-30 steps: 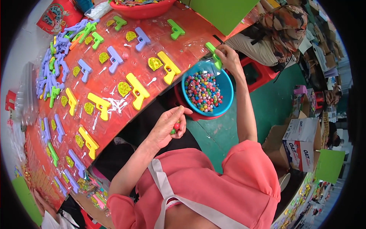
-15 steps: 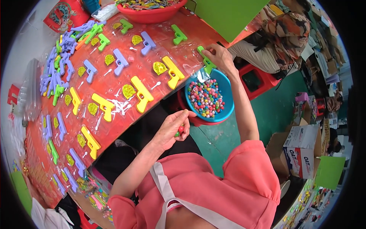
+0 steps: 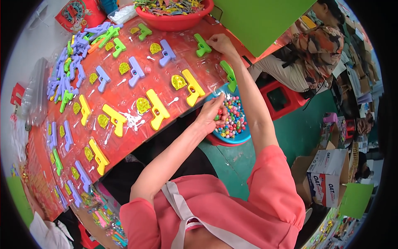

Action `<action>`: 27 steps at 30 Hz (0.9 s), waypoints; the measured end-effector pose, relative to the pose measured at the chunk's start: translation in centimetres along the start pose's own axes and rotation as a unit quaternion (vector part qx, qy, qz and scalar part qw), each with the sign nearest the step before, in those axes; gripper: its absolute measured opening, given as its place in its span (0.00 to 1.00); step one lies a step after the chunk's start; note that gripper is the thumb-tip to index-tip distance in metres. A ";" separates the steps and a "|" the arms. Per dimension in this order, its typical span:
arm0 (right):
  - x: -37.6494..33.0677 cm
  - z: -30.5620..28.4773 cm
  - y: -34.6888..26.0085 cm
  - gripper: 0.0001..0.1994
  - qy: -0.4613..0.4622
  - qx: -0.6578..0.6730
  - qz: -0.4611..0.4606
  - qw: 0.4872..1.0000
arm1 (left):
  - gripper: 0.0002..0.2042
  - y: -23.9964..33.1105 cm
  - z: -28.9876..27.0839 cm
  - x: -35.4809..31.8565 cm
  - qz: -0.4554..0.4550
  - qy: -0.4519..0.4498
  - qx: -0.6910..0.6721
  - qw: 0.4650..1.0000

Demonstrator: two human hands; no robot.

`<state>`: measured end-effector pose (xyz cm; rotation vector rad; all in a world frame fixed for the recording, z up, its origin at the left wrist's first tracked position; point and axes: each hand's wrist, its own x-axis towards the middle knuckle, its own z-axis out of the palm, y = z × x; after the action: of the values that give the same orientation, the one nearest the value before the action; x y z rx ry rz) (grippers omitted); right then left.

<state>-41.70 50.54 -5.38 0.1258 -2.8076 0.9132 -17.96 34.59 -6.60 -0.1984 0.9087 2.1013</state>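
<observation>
Several small coloured balls, red and green among them, show in the curled fingers of my left hand, which is over the near-left part of a blue basin. The basin holds many more multicoloured balls. On the table, my right hand is beside a green toy pistol, its fingertips bunched together just right of it; what they pinch, if anything, is hidden. Another green toy pistol lies at the table edge above the basin. A yellow toy pistol lies beside a yellow patterned disc.
Rows of yellow, purple and green toy pistols in clear plastic trays cover the red table. Loose pistols are piled at left. A red basin stands at the back, near a green panel. A co-worker sits at right.
My right hand has moved up and left, from the pistol at the table edge to the green one farther back. My left hand has moved right and up, over the basin, still holding balls.
</observation>
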 end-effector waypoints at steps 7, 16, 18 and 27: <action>0.7 -1.2 4.6 0.12 0.078 -0.020 0.052 0.995 | 0.24 0.7 0.2 1.2 0.011 0.026 -0.016 0.999; 0.3 -3.1 7.8 0.14 0.170 -0.096 0.034 0.980 | 0.27 -0.7 1.7 1.9 0.067 0.060 -0.068 0.994; -0.1 -2.7 6.9 0.13 0.178 -0.105 0.035 0.978 | 0.27 -0.6 2.0 1.8 0.077 0.084 -0.080 0.990; -1.3 -3.3 3.4 0.11 0.236 -0.214 -0.121 0.940 | 0.26 -1.4 2.6 1.2 0.097 0.080 -0.072 0.989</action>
<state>-40.43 55.28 -4.96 0.1593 -2.3962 0.2201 -17.27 37.60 -5.96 -0.3700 0.9005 2.3614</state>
